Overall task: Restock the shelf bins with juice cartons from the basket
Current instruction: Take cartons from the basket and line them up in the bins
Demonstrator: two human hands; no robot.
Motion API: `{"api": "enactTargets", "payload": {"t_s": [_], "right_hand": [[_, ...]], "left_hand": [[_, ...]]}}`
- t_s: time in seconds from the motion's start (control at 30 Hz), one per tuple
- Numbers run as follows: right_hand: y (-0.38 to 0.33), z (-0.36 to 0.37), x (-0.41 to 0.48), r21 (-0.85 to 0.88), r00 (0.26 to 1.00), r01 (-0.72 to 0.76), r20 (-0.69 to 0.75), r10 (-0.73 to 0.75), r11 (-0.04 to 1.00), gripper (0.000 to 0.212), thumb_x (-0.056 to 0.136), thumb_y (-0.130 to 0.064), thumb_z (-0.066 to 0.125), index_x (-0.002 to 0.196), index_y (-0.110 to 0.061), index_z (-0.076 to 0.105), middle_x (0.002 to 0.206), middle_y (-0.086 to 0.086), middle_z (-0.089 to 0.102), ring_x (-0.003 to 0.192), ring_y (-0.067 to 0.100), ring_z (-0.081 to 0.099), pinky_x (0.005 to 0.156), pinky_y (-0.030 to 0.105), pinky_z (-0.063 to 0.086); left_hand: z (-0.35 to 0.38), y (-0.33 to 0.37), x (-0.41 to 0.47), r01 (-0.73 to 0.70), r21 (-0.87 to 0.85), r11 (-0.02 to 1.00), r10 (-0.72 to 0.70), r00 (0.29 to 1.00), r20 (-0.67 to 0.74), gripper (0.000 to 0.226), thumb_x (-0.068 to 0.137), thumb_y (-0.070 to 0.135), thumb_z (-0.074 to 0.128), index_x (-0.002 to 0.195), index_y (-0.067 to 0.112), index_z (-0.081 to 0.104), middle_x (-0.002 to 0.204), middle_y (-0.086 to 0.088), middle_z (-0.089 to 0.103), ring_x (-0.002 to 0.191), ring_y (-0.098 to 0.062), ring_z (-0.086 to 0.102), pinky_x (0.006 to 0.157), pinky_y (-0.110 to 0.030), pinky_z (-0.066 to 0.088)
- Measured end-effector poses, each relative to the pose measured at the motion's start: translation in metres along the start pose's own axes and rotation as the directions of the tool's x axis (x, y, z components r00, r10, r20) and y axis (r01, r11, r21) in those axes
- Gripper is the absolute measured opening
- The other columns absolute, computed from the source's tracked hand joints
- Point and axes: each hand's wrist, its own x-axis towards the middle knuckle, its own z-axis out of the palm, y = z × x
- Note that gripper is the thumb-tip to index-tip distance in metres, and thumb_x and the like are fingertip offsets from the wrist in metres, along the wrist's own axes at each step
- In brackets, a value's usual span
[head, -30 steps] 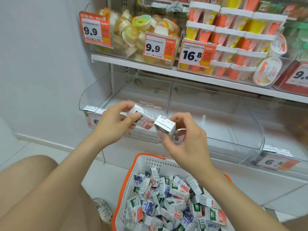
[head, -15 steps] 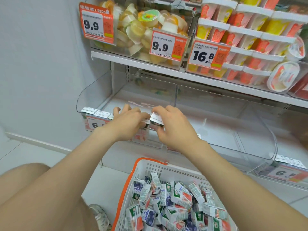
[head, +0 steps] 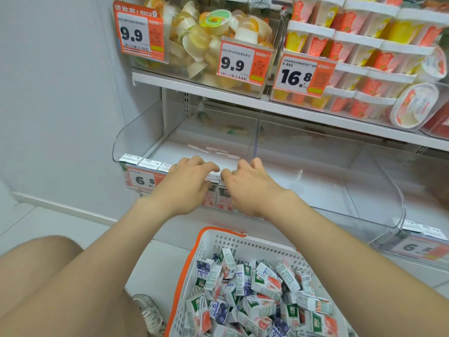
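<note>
Bright, even light — edges warped

Your lower shelf [head: 315, 190] carries a clear bin [head: 136, 132], and a row of juice cartons [head: 145, 162] stands along its front wall. The upper shelf [head: 243, 99] holds bins of jelly cups [head: 206, 45] and pudding tubs [head: 364, 57]. The basket [head: 194, 261] sits on the tiled floor [head: 48, 222] below, heaped with more cartons.

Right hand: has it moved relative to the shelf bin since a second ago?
Yes. The right hand went forward from in front of the leftmost clear bin to its front rim, setting its juice carton into the front row.
</note>
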Motion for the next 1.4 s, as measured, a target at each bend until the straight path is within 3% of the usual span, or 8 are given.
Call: {"api": "enactTargets", "payload": {"t_s": [0.17,0.27,0.43,0.6,0.9,1.07,1.17,1.4], "right_hand": [[0.000,0.019,-0.032,0.053,0.946,0.057,-0.322,-0.037,0.997,0.034,0.086,-0.016,0.044,0.112,-0.013,0.065,0.099,0.006,0.063,0.091,0.031,0.052,0.075,0.040,0.033],[-0.013,0.035,-0.073,0.304,0.890,0.021,-0.439,0.120,0.952,0.026,0.085,-0.016,0.043,0.095,-0.012,0.066,0.084,0.004,0.062,0.077,0.028,0.055,0.069,0.039,0.043],[-0.015,0.088,-0.118,0.469,0.988,-0.152,0.051,0.145,0.870,0.028,0.093,-0.014,0.048,0.110,-0.020,0.070,0.104,0.001,0.072,0.093,0.027,0.067,0.075,0.040,0.056],[-0.003,0.162,-0.141,0.497,0.920,-0.332,0.360,0.157,0.802,0.038,0.093,-0.011,0.044,0.118,-0.025,0.069,0.118,0.004,0.071,0.105,0.026,0.065,0.084,0.043,0.057],[-0.003,0.249,-0.157,0.353,0.842,-0.459,0.465,0.273,0.815,0.025,0.105,-0.019,0.050,0.128,-0.016,0.058,0.109,0.009,0.069,0.094,0.031,0.069,0.084,0.044,0.058],[-0.021,0.277,-0.158,0.424,0.836,-0.415,0.528,0.153,0.805,0.057,0.104,-0.016,0.051,0.156,-0.026,0.029,0.144,0.015,0.046,0.124,0.038,0.055,0.099,0.049,0.052],[-0.033,0.286,-0.156,0.360,0.818,-0.342,0.568,0.087,0.868,0.079,0.104,-0.013,0.054,0.162,-0.040,0.008,0.152,0.021,0.033,0.136,0.048,0.036,0.109,0.051,0.041],[-0.025,0.286,-0.154,0.418,0.860,-0.414,0.470,0.198,0.809,0.052,0.104,-0.030,0.059,0.148,-0.038,0.032,0.126,0.013,0.058,0.120,0.035,0.054,0.107,0.047,0.042]], "left_hand": [[-0.004,0.020,-0.031,-0.086,-0.027,0.996,0.079,0.978,-0.192,0.020,0.093,0.025,0.065,0.109,0.029,0.056,0.100,0.007,0.050,0.095,-0.020,0.049,0.081,-0.042,0.049],[0.002,0.034,-0.046,-0.062,-0.073,0.995,0.056,0.996,-0.075,0.013,0.090,0.029,0.066,0.092,0.031,0.053,0.075,0.012,0.054,0.074,-0.013,0.054,0.067,-0.039,0.051],[0.051,0.044,-0.057,-0.095,0.147,0.985,0.005,0.855,0.519,0.018,0.101,0.038,0.059,0.116,0.028,0.062,0.092,0.012,0.051,0.096,-0.018,0.053,0.074,-0.034,0.043],[0.123,0.041,-0.059,-0.143,0.214,0.966,-0.076,0.635,0.769,0.025,0.101,0.028,0.054,0.124,0.020,0.060,0.113,-0.001,0.055,0.099,-0.025,0.059,0.083,-0.041,0.053],[0.225,0.019,-0.079,-0.037,0.315,0.948,-0.205,0.686,0.698,0.044,0.100,0.008,0.056,0.141,0.014,0.041,0.136,-0.014,0.044,0.102,-0.033,0.063,0.075,-0.040,0.054],[0.240,0.015,-0.083,-0.008,0.187,0.982,-0.141,0.625,0.768,0.088,0.086,-0.020,0.052,0.156,0.028,0.032,0.157,-0.016,0.019,0.100,-0.036,0.065,0.077,-0.045,0.058],[0.237,0.025,-0.082,-0.113,0.206,0.972,-0.094,0.618,0.781,0.082,0.080,-0.027,0.054,0.147,0.020,0.051,0.164,-0.015,0.011,0.081,-0.031,0.065,0.063,-0.041,0.050],[0.240,0.038,-0.086,-0.272,0.259,0.927,-0.028,0.637,0.771,0.083,0.073,-0.030,0.060,0.144,0.012,0.047,0.161,-0.008,0.021,0.096,-0.037,0.068,0.060,-0.040,0.046]]}}
